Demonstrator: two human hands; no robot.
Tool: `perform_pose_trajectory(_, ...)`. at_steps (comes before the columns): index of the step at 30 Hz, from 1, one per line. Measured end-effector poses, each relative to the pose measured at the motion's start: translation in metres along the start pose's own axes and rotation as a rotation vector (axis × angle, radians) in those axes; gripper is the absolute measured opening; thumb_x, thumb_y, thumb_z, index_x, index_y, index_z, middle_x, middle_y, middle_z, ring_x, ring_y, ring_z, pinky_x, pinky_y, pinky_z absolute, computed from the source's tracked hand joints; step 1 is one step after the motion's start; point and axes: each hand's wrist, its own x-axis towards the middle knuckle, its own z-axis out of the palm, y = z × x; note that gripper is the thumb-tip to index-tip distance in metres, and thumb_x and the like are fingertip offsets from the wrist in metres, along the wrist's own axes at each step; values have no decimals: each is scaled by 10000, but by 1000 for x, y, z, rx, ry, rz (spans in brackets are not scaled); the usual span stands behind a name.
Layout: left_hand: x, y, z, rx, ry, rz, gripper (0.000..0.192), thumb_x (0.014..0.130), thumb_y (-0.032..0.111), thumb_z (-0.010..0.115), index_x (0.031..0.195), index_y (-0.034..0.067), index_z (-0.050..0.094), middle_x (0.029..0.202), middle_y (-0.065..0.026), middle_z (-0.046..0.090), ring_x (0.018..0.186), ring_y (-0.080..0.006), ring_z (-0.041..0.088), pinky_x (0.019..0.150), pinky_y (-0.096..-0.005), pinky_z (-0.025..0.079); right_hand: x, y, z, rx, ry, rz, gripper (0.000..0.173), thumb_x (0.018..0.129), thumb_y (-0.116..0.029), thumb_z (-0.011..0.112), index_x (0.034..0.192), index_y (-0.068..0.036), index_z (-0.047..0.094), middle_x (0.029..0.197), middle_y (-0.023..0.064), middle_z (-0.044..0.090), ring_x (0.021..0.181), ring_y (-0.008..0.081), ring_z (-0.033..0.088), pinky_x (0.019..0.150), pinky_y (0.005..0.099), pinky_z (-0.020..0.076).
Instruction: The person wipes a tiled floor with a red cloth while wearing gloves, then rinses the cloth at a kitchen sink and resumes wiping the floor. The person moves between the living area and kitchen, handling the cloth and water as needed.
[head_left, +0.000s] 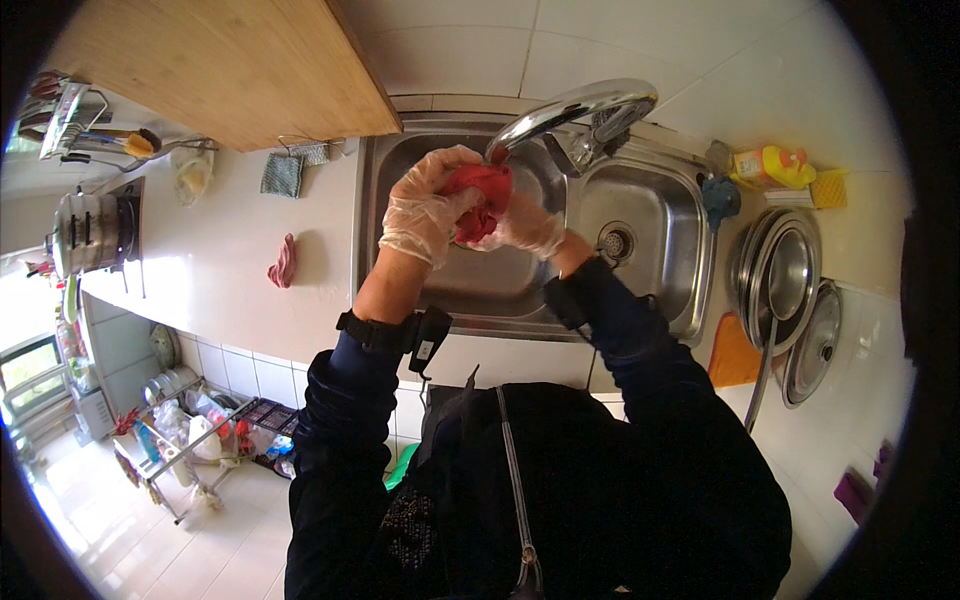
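Both my hands wear clear plastic gloves and are together over the left basin of a stainless steel double sink (480, 289). A wet-looking red cloth (487, 187) is bunched between them, just under the spout of the chrome faucet (577, 105). My left hand (429, 199) grips the cloth from the left side. My right hand (525, 225) holds it from below and the right, its fingers partly hidden by the cloth. Whether water is running cannot be made out. The right basin (637, 210) shows a drain strainer (616, 241).
A pink cloth (283, 262) and a grey-green scrubbing cloth (282, 175) lie on the left counter. A wooden board (225, 67) juts in at upper left. Right of the sink stand stacked metal bowls (750, 277), a ladle, a lid (814, 345) and a yellow bottle (772, 166).
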Motion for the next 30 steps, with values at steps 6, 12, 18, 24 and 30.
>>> perform_pose_trajectory(6, -39, -5, -40, 36, 205, 245, 438, 772, -166, 627, 1166, 26, 611, 1110, -70, 663, 1047, -206, 663, 868, -286, 553, -13, 18, 20, 145, 66, 399, 338, 767, -87, 738, 1101, -63, 691, 1039, 61, 700, 968, 197, 646, 897, 328, 519)
perform_pose_trajectory(12, -60, -92, -103, 234, 406, -136, 503, 762, -116, 692, 1237, 9, 583, 1208, -82, 663, 1038, -172, 660, 918, -289, 542, -27, 8, 10, 512, 210, 277, 441, 737, 16, 708, 1173, -37, 671, 1149, 49, 668, 1011, 150, 615, 871, 271, 502)
perform_pose_trajectory(18, -69, -99, -49, 660, 195, 282, 564, 736, -27, 786, 1268, 35, 610, 1165, -74, 685, 1058, -170, 649, 891, -285, 536, -20, -21, 21, 315, 96, -22, 519, 703, 22, 796, 1189, -81, 643, 1280, 55, 622, 1178, 187, 577, 1019, 323, 466)
perform_pose_trajectory(24, -58, -66, -23, -10, 105, -67, 435, 774, -4, 795, 1183, 26, 650, 1069, -99, 712, 948, -173, 689, 836, -292, 562, -18, -41, 12, 749, -32, 122, 606, 713, -114, 852, 1256, -85, 585, 1323, 86, 568, 1250, 209, 524, 1070, 355, 419)
perform_pose_trajectory(30, -52, -66, -25, 55, 214, 55, 432, 778, -43, 779, 1183, 19, 643, 1069, -61, 710, 970, -146, 668, 874, -280, 540, -20, -26, 25, 739, -148, 178, 708, 741, -265, 880, 1327, -54, 543, 1219, 84, 645, 1091, 171, 625, 942, 347, 523)
